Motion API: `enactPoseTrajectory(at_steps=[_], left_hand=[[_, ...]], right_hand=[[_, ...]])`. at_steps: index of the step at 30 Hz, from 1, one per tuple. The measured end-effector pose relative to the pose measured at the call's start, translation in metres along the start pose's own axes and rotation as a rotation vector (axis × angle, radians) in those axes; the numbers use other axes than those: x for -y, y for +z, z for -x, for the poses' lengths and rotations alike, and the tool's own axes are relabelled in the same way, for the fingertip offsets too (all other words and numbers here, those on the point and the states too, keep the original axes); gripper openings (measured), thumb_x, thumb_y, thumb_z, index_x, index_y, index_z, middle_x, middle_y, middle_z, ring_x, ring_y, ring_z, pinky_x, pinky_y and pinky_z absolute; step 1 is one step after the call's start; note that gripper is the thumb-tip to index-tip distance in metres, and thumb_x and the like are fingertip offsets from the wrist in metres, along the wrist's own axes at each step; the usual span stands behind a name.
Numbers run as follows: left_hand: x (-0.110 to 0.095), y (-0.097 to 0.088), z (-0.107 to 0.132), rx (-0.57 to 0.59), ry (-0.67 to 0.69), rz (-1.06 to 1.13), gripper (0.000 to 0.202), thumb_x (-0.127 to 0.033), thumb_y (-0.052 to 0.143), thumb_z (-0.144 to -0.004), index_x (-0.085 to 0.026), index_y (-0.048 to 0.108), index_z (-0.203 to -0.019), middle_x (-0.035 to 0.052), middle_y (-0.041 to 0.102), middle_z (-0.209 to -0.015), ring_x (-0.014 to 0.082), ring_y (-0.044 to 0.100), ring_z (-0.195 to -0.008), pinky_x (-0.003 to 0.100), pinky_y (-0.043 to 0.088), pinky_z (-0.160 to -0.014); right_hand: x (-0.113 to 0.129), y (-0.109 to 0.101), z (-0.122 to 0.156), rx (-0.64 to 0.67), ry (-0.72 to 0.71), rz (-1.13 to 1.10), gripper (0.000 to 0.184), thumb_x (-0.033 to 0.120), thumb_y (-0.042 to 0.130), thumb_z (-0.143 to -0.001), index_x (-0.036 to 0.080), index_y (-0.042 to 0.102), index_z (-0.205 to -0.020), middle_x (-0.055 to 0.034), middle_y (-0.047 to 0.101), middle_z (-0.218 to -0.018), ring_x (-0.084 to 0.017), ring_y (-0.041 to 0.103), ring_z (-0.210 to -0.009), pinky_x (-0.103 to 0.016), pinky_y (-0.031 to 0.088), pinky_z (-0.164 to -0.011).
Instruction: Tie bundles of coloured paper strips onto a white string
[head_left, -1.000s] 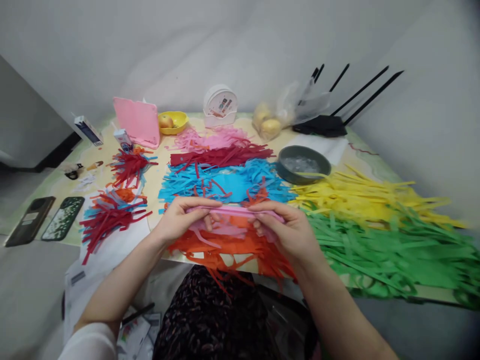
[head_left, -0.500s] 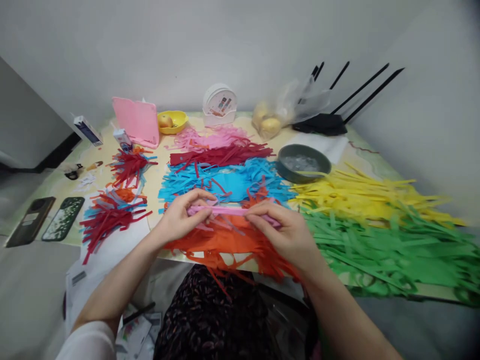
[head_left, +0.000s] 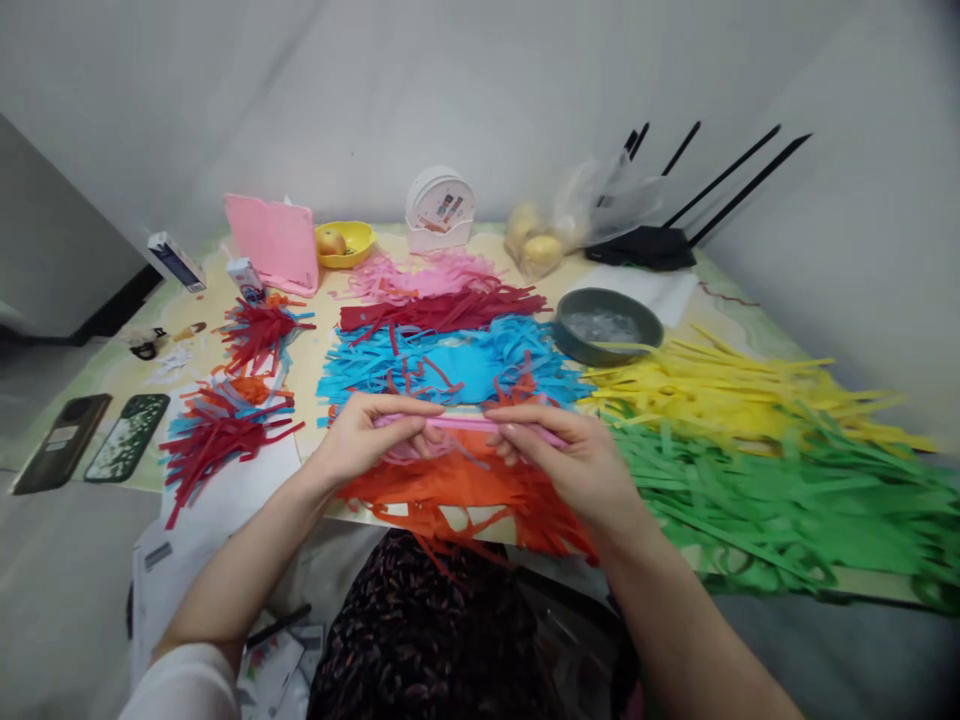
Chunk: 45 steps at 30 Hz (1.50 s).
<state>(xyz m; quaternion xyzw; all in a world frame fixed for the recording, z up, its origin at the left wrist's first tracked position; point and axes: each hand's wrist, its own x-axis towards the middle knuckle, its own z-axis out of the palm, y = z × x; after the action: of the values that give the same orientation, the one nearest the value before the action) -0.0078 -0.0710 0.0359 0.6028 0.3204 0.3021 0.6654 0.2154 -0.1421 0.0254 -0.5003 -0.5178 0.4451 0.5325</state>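
Between my two hands a narrow pink paper strip (head_left: 463, 423) is stretched level. My left hand (head_left: 375, 432) pinches its left part, thumb below and fingers above. My right hand (head_left: 559, 445) pinches it farther right, and the strip's end pokes out beyond the fingers. Beneath the hands lies orange fringed paper (head_left: 450, 480), some of it hanging over the table's front edge. Just behind are blue fringed paper (head_left: 465, 365), then dark red fringed paper (head_left: 442, 310) and pink fringed paper (head_left: 431, 275).
Yellow fringe (head_left: 735, 390) and green fringe (head_left: 795, 500) spread at right, near a dark bowl (head_left: 574, 345). Two mixed-colour tassel bunches (head_left: 225, 425) and two phones (head_left: 127, 440) lie left. A pink tablet case (head_left: 274, 240), yellow bowl (head_left: 360, 240) and black router (head_left: 645, 248) stand behind.
My left fingers have straightened and closed further along the pink strip. The two hands' fingertips are nearer each other, and my right hand has shifted slightly. Everything else lies as before.
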Motion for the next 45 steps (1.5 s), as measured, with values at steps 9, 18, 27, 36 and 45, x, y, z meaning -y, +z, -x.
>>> enactPoseTrajectory(at_steps=[9, 18, 27, 36, 45], left_hand=[[0.011, 0.005, -0.002, 0.014, 0.025, 0.163, 0.021, -0.032, 0.076, -0.072, -0.012, 0.078, -0.08, 0.0101, 0.075, -0.076, 0.0175, 0.069, -0.061, 0.031, 0.056, -0.067], [-0.031, -0.011, 0.003, 0.219, 0.299, -0.551, 0.017, -0.027, 0.061, -0.089, -0.02, 0.074, -0.096, 0.0095, 0.07, -0.122, 0.0241, 0.057, -0.124, 0.041, 0.033, -0.113], [-0.019, -0.011, -0.009, 0.239, 0.394, -1.007, 0.019, -0.027, 0.056, -0.092, -0.02, 0.073, -0.091, 0.0053, 0.076, -0.088, 0.0172, 0.067, -0.087, 0.036, 0.044, -0.098], [0.002, -0.016, -0.002, -0.086, 1.09, -1.377, 0.023, -0.017, 0.057, -0.092, -0.029, 0.066, -0.11, -0.0005, 0.075, -0.108, 0.017, 0.067, -0.105, 0.051, 0.026, -0.115], [0.011, 0.015, -0.021, -0.448, 0.751, -0.533, 0.012, -0.024, 0.064, -0.088, -0.024, 0.076, -0.09, 0.0023, 0.077, -0.087, 0.0194, 0.07, -0.094, 0.042, 0.045, -0.102]], right_hand=[[-0.007, -0.002, -0.001, 0.024, -0.001, -0.141, 0.01, 0.029, 0.073, -0.075, 0.02, 0.074, -0.072, -0.0027, 0.071, -0.065, -0.014, 0.065, -0.053, -0.024, 0.054, -0.049], [0.024, 0.002, 0.007, 0.124, -0.54, 0.377, 0.028, 0.003, 0.053, -0.078, 0.023, 0.072, -0.08, -0.0006, 0.074, -0.072, -0.014, 0.07, -0.065, -0.025, 0.056, -0.064], [0.027, -0.009, 0.001, 0.363, -0.456, 0.453, 0.028, 0.015, 0.059, -0.084, 0.025, 0.073, -0.106, -0.0045, 0.076, -0.102, -0.02, 0.072, -0.092, -0.032, 0.058, -0.082], [0.006, 0.012, -0.033, 0.562, 0.215, -0.086, 0.031, 0.046, 0.067, -0.083, 0.015, 0.071, -0.082, -0.0025, 0.072, -0.069, -0.006, 0.048, -0.042, -0.019, 0.036, -0.039], [0.024, 0.035, -0.037, 0.328, -0.078, -0.291, 0.021, 0.037, 0.072, -0.081, 0.018, 0.072, -0.088, -0.0017, 0.072, -0.069, -0.011, 0.061, -0.054, -0.023, 0.048, -0.052]])
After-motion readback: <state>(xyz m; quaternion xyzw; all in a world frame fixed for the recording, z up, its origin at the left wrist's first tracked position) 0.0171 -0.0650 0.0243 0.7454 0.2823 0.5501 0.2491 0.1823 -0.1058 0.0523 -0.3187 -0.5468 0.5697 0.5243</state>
